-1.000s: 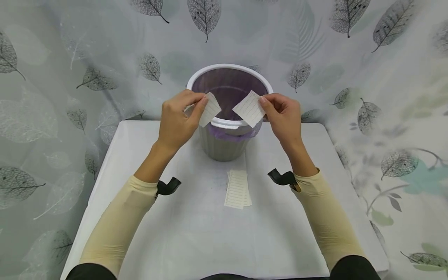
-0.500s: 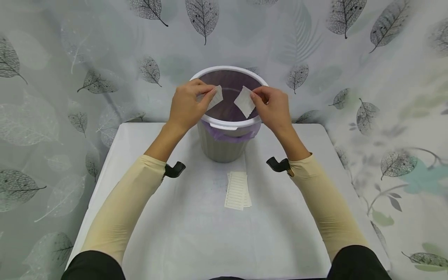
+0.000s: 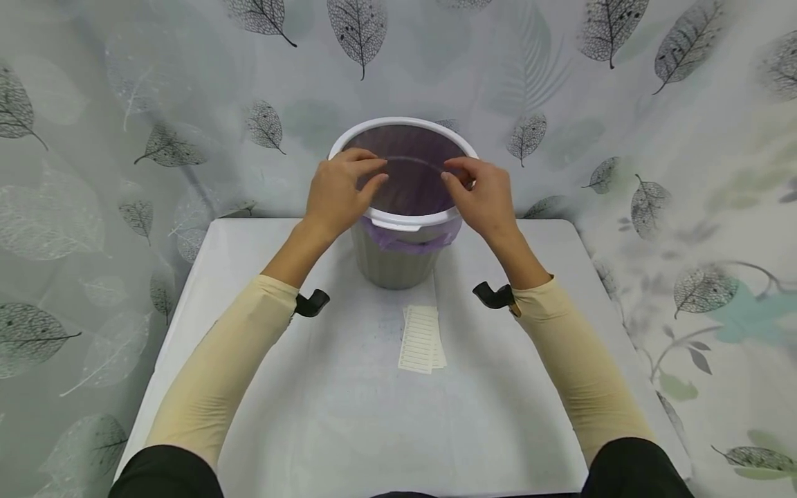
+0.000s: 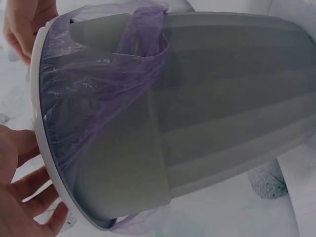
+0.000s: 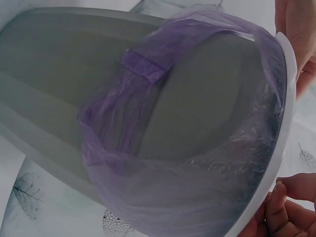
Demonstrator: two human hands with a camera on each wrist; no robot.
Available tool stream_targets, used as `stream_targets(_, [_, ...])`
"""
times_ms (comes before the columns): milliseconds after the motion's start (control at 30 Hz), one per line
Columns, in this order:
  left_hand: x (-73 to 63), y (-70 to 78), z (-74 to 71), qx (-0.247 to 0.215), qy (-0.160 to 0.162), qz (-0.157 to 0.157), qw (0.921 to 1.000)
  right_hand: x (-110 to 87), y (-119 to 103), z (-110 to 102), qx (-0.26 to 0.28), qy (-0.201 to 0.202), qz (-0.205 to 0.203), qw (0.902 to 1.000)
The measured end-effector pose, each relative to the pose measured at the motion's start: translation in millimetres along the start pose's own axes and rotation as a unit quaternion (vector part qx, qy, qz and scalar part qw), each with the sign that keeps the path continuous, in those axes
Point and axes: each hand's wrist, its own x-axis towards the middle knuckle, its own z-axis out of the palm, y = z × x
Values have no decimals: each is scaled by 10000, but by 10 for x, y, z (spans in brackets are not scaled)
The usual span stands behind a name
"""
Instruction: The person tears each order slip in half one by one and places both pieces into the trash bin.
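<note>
Over the mouth of a grey trash bin (image 3: 398, 266), my left hand (image 3: 339, 188) is at the left of the white rim (image 3: 398, 223), thumb and fingers parted, holding nothing. Facing it above the rim's right side, my right hand (image 3: 484, 192) has thumb and forefinger slightly apart with nothing between them. A purple plastic liner (image 4: 98, 84) hangs folded over the bin's outside in the left wrist view. No paper shows inside the dark mouth. On the table in front of the bin lie overlapping lined paper slips (image 3: 420, 339).
The bin stands at the back of a table with a white cover (image 3: 349, 415). Right behind it hangs a leaf-patterned curtain (image 3: 436, 69), which also runs down both sides. Black curved mounts (image 3: 494, 296) stick out from each wrist.
Both hands have moved inward over the bin and let go of the torn paper pieces they pinched, which are out of sight now. The slips on the table have stayed put.
</note>
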Motion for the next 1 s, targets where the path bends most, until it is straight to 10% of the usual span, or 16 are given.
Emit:
stream_targets(367, [-364, 102, -99, -304, 907, 995, 9904, -443, 10, -102, 990, 675, -433, 9919])
stream_targets(733, [-1004, 151, 75, -502, 1480, 2434, 9572, -1084, -144, -95, 2089, 761, -471, 9738])
stream_targets(1000, [-1445, 78, 373, -709, 777, 2062, 9728, -1506, 392, 311, 2135, -155, 227, 9766])
